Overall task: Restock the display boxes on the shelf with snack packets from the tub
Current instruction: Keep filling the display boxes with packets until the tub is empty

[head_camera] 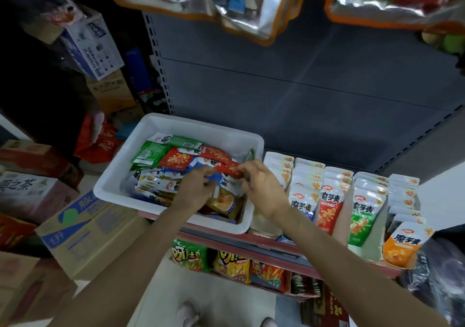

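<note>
White plastic formed the tub (151, 135), which sat at the left end of the shelf (289, 247), its near rim overhanging the shelf's red front edge and its right wall just beside the first display box (278, 165). Loose snack packets (161, 183) in green, red, blue and yellow filled it in a jumbled heap. Both hands worked inside, toward its right half. The left hand (195, 188) had its fingers curled and pinched on a blue-and-white packet (212, 177). The right hand (261, 185) reached in over the tub's right wall, fingers bent round the end of a red packet (230, 168) lying on top of the heap. The two hands were near each other but apart.

To the right, rows of upright packets (329, 201) stood in display boxes that ran to the shelf's right end, packed close with no gaps showing between rows. Above them the grey back panel (302, 75) left open room up to silver bags (246, 7) hanging overhead. Crisp bags (191, 255) filled the lower shelf below the red edge. Cardboard cartons (83, 231) crowded the floor just left of the tub, with more stacked behind in the dark corner. Pale floor (221, 306) showed between the forearms.
</note>
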Motion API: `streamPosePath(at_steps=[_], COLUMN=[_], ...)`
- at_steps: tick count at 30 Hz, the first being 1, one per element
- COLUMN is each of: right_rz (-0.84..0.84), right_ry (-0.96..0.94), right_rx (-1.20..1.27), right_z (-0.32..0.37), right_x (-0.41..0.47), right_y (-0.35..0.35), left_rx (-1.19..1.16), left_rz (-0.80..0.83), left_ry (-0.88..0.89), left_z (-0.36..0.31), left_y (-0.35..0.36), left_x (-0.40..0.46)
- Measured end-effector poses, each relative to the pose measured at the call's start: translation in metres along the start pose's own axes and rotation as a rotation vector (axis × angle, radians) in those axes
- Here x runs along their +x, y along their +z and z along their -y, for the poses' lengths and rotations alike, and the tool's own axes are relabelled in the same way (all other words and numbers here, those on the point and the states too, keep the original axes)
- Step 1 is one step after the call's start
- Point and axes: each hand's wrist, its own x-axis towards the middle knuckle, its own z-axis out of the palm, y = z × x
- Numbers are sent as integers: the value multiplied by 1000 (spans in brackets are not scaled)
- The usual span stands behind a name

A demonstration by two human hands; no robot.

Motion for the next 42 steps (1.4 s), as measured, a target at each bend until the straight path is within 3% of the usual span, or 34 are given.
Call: streamPosePath(at_steps=[3,8,13,17,21,26,30,35,42], right_rz=[168,428,395,331,129,13,-51,-173,-205], right_ry=[-23,-9,-59,-90,5,104,156,121,276], right_rx=[-55,-283,-537,-596,-264,132,219,385,422], right_z=[27,46,54,52,39,15,3,-13,-50], right_x=[17,37,39,43,39,30,20,9,-24], right_y=[25,70,83,76,58,30,7,-32,-52], left_rx=[214,510,536,307,9,-160,-192,-264,-125], left_rz=[-36,103,157,73,-122,-159,-224,-164,-77], left_ry=[-68,-99,-73,-95,-105,-96,84,255,345], left_z=[38,74,81,80,69,45,2,-62,-101], left_y=[-29,-57,-62,-65,-72,-68,-58,-35,11], left_x=[1,2,6,10,7,6,10,17,22])
